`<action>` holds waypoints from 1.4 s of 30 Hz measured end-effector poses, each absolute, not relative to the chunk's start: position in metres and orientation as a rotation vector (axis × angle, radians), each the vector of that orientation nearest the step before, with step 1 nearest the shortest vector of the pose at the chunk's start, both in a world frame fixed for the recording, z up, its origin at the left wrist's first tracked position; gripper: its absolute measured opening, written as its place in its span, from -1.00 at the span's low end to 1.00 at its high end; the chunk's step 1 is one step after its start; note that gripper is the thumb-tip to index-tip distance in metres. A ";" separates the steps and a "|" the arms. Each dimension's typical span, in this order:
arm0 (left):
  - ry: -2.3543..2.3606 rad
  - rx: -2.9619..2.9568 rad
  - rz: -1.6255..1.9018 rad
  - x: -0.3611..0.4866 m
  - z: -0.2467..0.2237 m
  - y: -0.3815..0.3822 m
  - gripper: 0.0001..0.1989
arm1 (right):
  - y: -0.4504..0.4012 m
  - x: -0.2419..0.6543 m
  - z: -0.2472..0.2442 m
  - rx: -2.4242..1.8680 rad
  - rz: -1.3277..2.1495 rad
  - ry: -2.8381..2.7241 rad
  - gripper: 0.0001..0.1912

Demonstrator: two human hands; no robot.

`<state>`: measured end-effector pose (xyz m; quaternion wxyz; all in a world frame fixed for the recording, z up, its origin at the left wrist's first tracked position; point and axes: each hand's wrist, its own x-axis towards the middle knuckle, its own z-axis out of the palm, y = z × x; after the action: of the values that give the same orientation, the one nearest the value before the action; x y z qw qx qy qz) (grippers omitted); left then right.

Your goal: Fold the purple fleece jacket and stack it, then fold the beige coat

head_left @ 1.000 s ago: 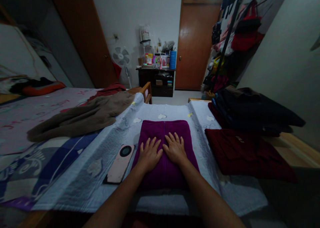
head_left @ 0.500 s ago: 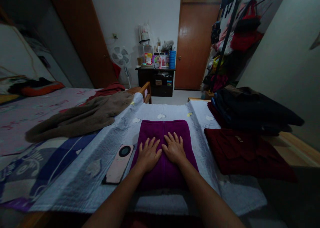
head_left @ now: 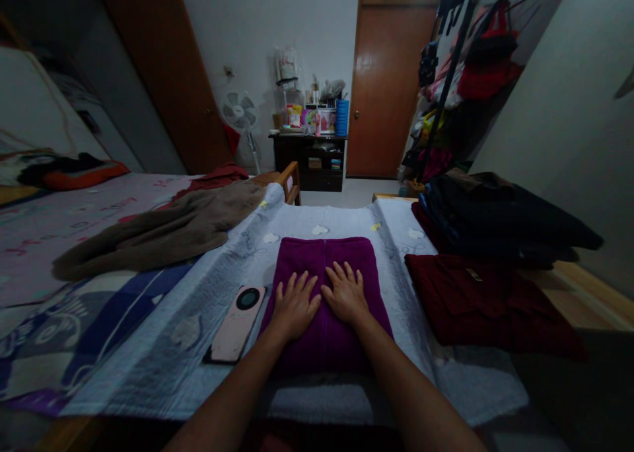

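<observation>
A folded purple garment [head_left: 327, 257] with a zip down its middle lies flat in front of me on a light blue blanket [head_left: 341, 219]. My left hand [head_left: 296, 305] rests palm down on its left half, fingers spread. On the right half lies my right hand [head_left: 345, 293], also flat with the fingers apart. The thumbs point toward each other on either side of the zip. Just left of the garment is a pale pink smartphone [head_left: 234, 330], back side up, with a round black camera ring.
To the right sit a folded dark red garment [head_left: 480, 306] and, behind it, a stack of dark folded clothes [head_left: 500, 214]. A brown fleecy garment [head_left: 168, 234] lies to the left. Farther off stand a fan [head_left: 240, 112], a black cabinet [head_left: 297, 158] and a door [head_left: 391, 88].
</observation>
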<state>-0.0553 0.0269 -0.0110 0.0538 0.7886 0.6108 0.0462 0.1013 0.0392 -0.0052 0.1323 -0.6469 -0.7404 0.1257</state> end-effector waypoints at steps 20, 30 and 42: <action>1.825 2.377 0.260 -0.059 -0.015 0.028 -0.47 | 0.040 0.101 -0.005 -1.891 0.359 -2.163 -0.39; 1.740 2.284 0.339 -0.068 -0.006 0.025 -0.51 | 0.044 0.105 -0.002 -1.844 0.496 -2.114 -0.42; 1.710 2.264 0.393 -0.070 -0.008 0.024 -0.51 | 0.052 0.190 -0.010 -1.801 0.514 -1.381 -0.45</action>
<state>-0.0696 0.0243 -0.0081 0.1380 0.7829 0.5913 0.1357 0.1899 0.0518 -0.0099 0.3961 -0.7108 -0.5448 0.2027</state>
